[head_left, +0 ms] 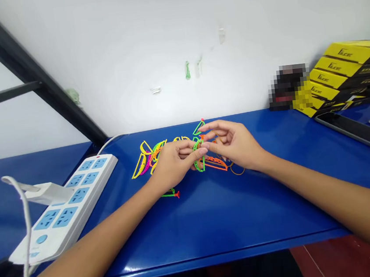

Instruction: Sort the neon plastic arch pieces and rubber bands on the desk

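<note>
Between both hands, above the blue table, is a small green bow-shaped plastic piece, held upright. My left hand pinches its left side with thumb and fingers. The thumb and index finger of my right hand close on its upper right part. Behind and left of my left hand lie several yellow, pink, green and orange bow pieces. An orange bow piece lies under my right hand, beside a thin brown rubber band. A green stick with a red tip rests below my left wrist.
A white power strip with a plug and cable lies at the left. Stacked yellow and black boxes and a dark phone are at the right. Another green piece lies near the white wall.
</note>
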`<state>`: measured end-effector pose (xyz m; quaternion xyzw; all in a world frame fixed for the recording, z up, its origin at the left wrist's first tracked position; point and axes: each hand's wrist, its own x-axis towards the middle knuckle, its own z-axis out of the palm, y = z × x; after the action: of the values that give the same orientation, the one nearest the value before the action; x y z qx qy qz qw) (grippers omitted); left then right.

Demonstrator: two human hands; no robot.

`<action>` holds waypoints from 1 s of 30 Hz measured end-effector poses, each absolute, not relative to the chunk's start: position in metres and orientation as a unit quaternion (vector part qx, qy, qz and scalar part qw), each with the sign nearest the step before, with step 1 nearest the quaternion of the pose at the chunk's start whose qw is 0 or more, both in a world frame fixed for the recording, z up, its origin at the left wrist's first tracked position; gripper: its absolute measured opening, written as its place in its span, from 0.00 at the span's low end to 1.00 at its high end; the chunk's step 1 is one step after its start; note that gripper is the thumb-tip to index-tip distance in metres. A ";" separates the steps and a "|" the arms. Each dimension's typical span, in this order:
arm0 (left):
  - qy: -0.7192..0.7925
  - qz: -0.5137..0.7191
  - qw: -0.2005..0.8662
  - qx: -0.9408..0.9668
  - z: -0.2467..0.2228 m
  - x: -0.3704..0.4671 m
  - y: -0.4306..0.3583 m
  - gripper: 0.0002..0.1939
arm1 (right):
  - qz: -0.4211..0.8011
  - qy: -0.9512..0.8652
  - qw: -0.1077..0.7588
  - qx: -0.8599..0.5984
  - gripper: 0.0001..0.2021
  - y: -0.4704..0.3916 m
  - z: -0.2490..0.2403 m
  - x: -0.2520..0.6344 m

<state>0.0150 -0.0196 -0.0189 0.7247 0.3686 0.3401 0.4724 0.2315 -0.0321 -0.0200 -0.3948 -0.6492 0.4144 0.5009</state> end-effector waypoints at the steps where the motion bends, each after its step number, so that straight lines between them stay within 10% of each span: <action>1: 0.374 0.339 0.463 0.729 -0.020 0.015 -0.020 0.17 | 0.410 -0.652 0.498 -0.399 0.22 -0.032 -0.021 0.231; 17: 0.433 0.322 -0.019 0.842 -0.029 0.006 -0.009 0.12 | 0.327 -0.547 0.492 -0.593 0.06 0.035 0.001 0.238; 30: 0.328 0.279 -0.212 0.877 -0.034 -0.002 0.001 0.19 | 0.228 -0.586 0.419 -0.655 0.05 0.103 -0.031 0.242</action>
<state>-0.0015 0.0008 -0.0338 0.8770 0.3285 0.2791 -0.2121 0.2425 0.1034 -0.0310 -0.6548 -0.5862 0.2285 0.4187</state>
